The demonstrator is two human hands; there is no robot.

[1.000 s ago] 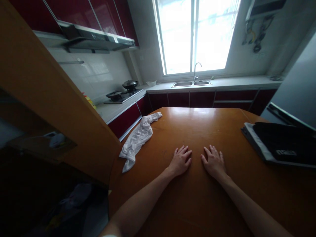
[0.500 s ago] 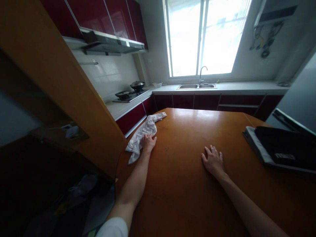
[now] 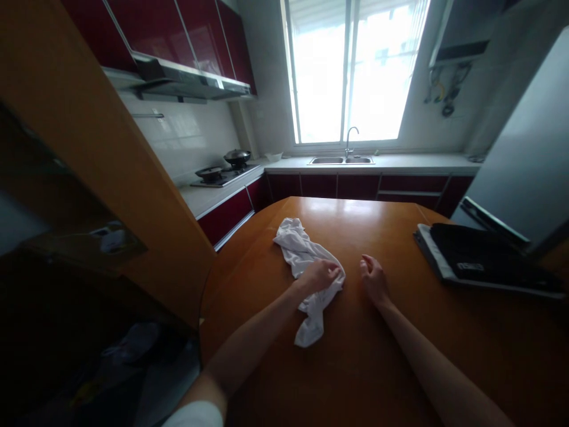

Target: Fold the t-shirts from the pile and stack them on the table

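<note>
A crumpled white shirt (image 3: 296, 246) with sleeve-like narrow ends lies stretched across the middle of the wooden table (image 3: 249, 296). My left hand (image 3: 317, 276) is closed on the shirt's right part, thumb and fingers pinching the fabric. One narrow end of it trails toward me below that hand. To the right of the shirt, my right hand (image 3: 374, 279) hovers over or rests on its edge on the table, fingers loosely bent and thumb apart, with nothing in it. A small gap separates it from the shirt.
A folded stack of black and white clothes (image 3: 471, 255) lies on the table's right side, by the fridge (image 3: 511, 160). A wooden partition (image 3: 178, 225) stands at the left. Beyond the table are a counter with a sink (image 3: 329, 161) and a stove holding pans (image 3: 237, 156).
My left hand reached left to the shirt, took hold and drew it right to the table's middle. My right hand turned from lying flat onto its side, staying in about the same place.
</note>
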